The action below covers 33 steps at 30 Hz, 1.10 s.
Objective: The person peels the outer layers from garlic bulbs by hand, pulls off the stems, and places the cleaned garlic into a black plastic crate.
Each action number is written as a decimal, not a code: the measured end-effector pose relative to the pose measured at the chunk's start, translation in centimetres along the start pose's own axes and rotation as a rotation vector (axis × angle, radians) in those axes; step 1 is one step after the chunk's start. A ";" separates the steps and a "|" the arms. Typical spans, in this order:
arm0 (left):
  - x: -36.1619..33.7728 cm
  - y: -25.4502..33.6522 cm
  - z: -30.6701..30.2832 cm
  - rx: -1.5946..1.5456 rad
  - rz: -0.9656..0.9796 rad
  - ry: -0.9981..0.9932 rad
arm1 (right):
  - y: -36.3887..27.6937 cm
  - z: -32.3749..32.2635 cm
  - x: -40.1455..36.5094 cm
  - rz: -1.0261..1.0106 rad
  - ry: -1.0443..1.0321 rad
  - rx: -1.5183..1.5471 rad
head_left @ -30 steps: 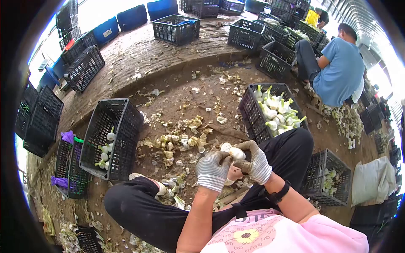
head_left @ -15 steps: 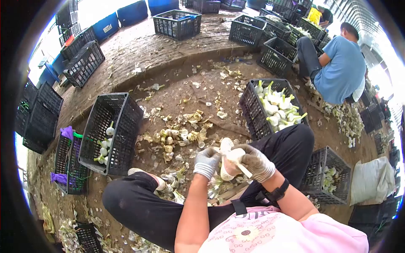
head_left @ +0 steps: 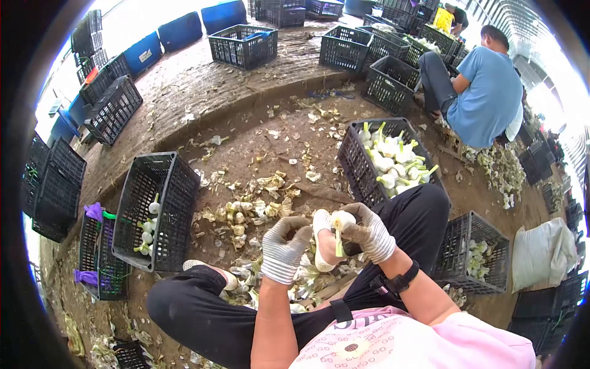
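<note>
Here, in the head view, the right hand (head_left: 367, 234), wearing a knitted work glove, is closing its fingers around a garlic bulb (head_left: 342, 219) just right of the frame's centre. The bulb is sitting at the fingertips, and a pale green stalk (head_left: 338, 245) is hanging down from it. The left hand (head_left: 284, 249), gloved the same way, is hovering just left of the bulb and apart from it. Its fingers are curling inward, and it cannot be told whether they are pinching anything. Between the two hands a white shoe (head_left: 319, 249) is showing. A dark band (head_left: 402, 283) is wrapping the right wrist.

The person is sitting low, with black-trousered legs spreading towards both lower corners. A heap of peelings (head_left: 255, 209) is lying on the dirt floor (head_left: 246, 141), just above the left hand. Above and right of the right hand, a full crate (head_left: 355, 165) of black plastic is standing, holding white bulbs (head_left: 393, 163) with green stems. At the left of the frame a tilted crate (head_left: 181, 184) is holding a few bulbs near its lower end. In the lower right a third crate (head_left: 491, 243) is standing beside the right knee, with a white sack (head_left: 541, 252) just beyond it. In the upper right another person (head_left: 485, 86) in a blue shirt is sitting with their back turned, among more crates. Blue bins (head_left: 178, 31) are lining the upper left.
</note>
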State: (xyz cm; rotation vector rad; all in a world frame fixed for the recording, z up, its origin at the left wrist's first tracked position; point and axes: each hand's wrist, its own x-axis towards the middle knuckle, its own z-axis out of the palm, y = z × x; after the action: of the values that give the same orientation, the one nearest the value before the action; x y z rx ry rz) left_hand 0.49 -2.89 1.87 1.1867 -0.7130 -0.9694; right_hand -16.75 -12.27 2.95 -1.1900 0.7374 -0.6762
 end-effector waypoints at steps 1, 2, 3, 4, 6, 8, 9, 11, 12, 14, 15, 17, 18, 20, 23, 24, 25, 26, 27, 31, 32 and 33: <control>-0.1 -0.2 0.3 0.142 0.068 0.007 | 0.2 0.1 -0.1 -0.048 0.011 -0.070; -0.2 -0.3 0.9 0.284 0.136 0.017 | -0.4 0.5 -0.4 -0.031 -0.002 -0.104; -0.3 -0.2 1.5 0.428 0.203 0.028 | -0.2 0.6 -0.4 -0.032 -0.002 -0.141; -0.5 0.1 2.0 0.451 0.244 0.016 | 0.1 0.5 -0.5 -0.035 -0.002 -0.178; -0.6 -0.7 2.2 0.504 0.226 0.026 | 0.4 1.0 -0.5 -0.071 -0.008 -0.214; -0.7 -1.0 2.2 0.583 0.260 0.053 | 1.0 1.1 -0.4 -0.119 -0.004 -0.312; -0.8 -1.0 2.2 0.637 0.301 0.075 | 1.2 1.2 -0.4 -0.142 -0.002 -0.360; -1.0 -0.8 2.2 0.701 0.340 0.118 | 1.1 1.7 -0.7 -0.162 0.009 -0.397; -1.1 -0.7 2.3 0.712 0.339 0.137 | 0.9 2.0 -0.8 -0.174 0.013 -0.415; -0.8 -1.1 2.0 0.708 0.406 0.157 | 0.3 2.2 -0.8 -0.105 -0.030 -0.405; -0.6 -1.6 1.7 0.613 0.346 0.178 | 0.1 2.1 -0.8 -0.070 -0.049 -0.400; 0.0 -2.2 0.9 0.421 0.226 0.211 | 0.3 1.8 -0.7 0.048 -0.116 -0.090; 0.5 -2.3 0.3 0.341 0.163 0.236 | 0.5 1.8 -0.8 0.096 -0.144 0.053; 1.1 -4.1 -1.4 0.380 0.065 0.200 | 0.1 2.1 -1.0 0.072 -0.178 0.084; 0.6 -5.6 -2.6 0.838 -0.143 -0.090 | 0.8 1.1 -0.9 0.206 -0.201 0.473; 0.7 -5.4 -2.6 1.080 -0.237 -0.211 | 1.3 0.9 -0.9 0.167 -0.179 0.510; 0.0 -6.1 -2.7 1.273 -0.180 -0.239 | 1.4 0.7 -0.8 0.155 -0.204 0.534; -0.5 -5.7 -2.7 1.268 -0.138 -0.249 | 1.4 0.5 -0.8 0.143 -0.229 0.558; -0.8 -5.3 -2.6 1.263 -0.098 -0.260 | 1.3 0.5 -0.8 0.131 -0.254 0.584; -0.9 -1.2 0.7 0.277 -0.014 -0.131 | 0.8 0.6 -0.5 0.198 -0.167 0.371; -0.8 -1.1 1.2 0.319 0.176 -0.104 | 1.4 0.3 -0.6 0.183 -0.200 0.447; -0.7 -1.1 1.5 0.354 0.367 -0.068 | 1.9 0.2 -0.8 0.169 -0.234 0.524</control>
State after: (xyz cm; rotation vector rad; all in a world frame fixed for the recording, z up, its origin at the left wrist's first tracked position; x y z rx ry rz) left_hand -1.34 -2.97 1.21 1.2712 -1.1462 -0.5920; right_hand -16.93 -11.13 1.29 -0.7005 0.4201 -0.5328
